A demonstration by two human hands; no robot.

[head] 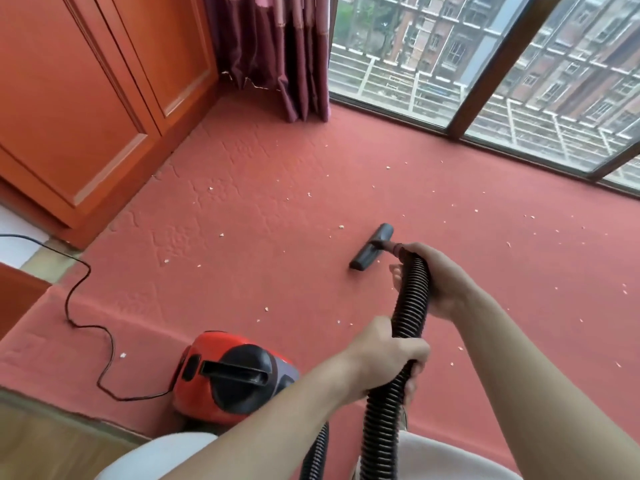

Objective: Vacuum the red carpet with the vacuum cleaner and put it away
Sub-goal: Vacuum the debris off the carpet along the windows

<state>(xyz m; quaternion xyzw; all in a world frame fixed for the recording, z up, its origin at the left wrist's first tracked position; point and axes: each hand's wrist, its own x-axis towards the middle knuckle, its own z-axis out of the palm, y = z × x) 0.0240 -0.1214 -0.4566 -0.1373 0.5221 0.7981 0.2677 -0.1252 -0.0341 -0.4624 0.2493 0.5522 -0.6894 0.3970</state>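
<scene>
A red and black canister vacuum cleaner [232, 377] stands on the red carpet [263, 209] near my knees. Its black ribbed hose [410, 306] runs up from the bottom edge to a dark flat nozzle [372, 245] lying on the carpet. My right hand [433, 278] grips the hose's upper end just behind the nozzle. My left hand [388, 355] grips the hose lower down. Small pale crumbs [221, 234] are scattered over the carpet.
Orange wooden cabinet doors [86, 98] line the left side. A dark red curtain [277, 53] hangs in the far corner beside a floor-level window [485, 64]. The black power cord [86, 327] snakes over the carpet to the left. A wooden floor strip [52, 448] lies at the bottom left.
</scene>
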